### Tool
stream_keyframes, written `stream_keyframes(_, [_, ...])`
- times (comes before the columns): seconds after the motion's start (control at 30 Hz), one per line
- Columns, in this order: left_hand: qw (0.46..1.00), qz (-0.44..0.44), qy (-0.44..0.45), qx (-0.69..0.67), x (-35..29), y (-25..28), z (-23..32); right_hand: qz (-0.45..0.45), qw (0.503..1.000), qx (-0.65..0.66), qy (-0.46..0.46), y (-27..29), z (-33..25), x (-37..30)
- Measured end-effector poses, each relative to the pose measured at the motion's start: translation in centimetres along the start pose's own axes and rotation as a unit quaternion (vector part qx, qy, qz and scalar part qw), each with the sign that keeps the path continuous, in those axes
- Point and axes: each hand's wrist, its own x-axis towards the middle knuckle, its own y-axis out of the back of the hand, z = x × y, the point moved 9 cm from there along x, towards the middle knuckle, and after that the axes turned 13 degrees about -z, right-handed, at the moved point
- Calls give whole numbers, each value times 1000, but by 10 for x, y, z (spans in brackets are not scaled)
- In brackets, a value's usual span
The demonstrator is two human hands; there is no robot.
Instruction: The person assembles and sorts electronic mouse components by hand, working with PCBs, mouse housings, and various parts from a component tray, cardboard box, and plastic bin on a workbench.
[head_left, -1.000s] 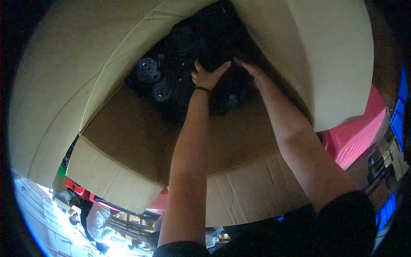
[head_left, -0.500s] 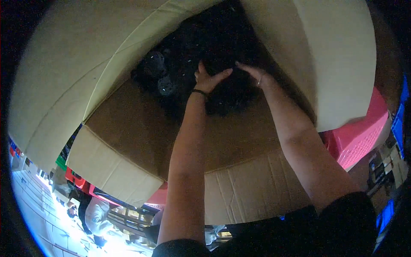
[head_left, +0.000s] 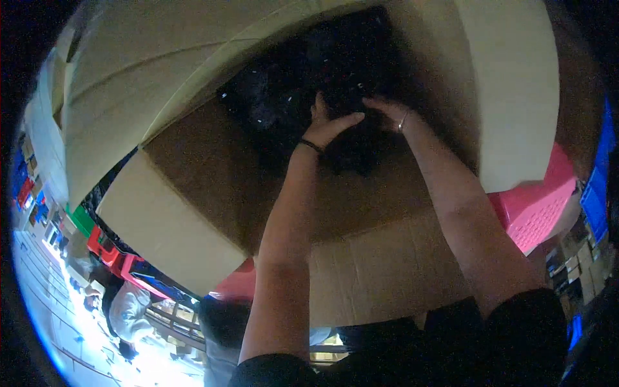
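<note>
Both my arms reach down into a large open cardboard box. A heap of dark black items with small white specks lies inside, too dark for me to make out their kind. My left hand, a dark band at its wrist, is at the heap with thumb and forefinger spread apart. Across from it, my right hand wears a thin bracelet and stretches its fingers toward the left thumb. The tips of its fingers fade into the black. I see nothing clearly gripped between the two hands.
Wide cardboard flaps stand open around the box. A pink plastic crate is at the right, with blue objects beyond it. At the lower left are red and green containers and a person in white.
The whole view has shifted slightly, and the box's left flap sits differently. Both hands remain at the black heap, in much the same pose and spacing.
</note>
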Motion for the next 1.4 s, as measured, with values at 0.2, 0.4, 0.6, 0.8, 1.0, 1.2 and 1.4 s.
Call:
stream_keyframes(0.2, [991,42,-110,66,-61,-22,78,43,992,61,98,-15,-36,-68])
stream_keyframes(0.4, [964,154,-188,110,-140,-41,133,-74,980,64,172,-16,-57,-96])
stream_keyframes(0.6, [935,226,-255,101,-219,-48,177,-136,986,1,99,-77,-74,-125])
stream_keyframes(0.8, [932,228,-274,65,-266,-54,205,-171,982,-38,68,-120,-79,-161])
stream_keyframes(1.0, [920,253,-297,47,-280,-55,220,-203,977,-43,57,-158,-72,-174])
stream_keyframes(1.2, [906,282,-314,22,-328,-76,228,-245,966,-44,69,-177,-92,-217])
stream_keyframes(1.4, [872,376,-315,10,-416,-79,239,-326,943,-69,5,-229,-101,-265])
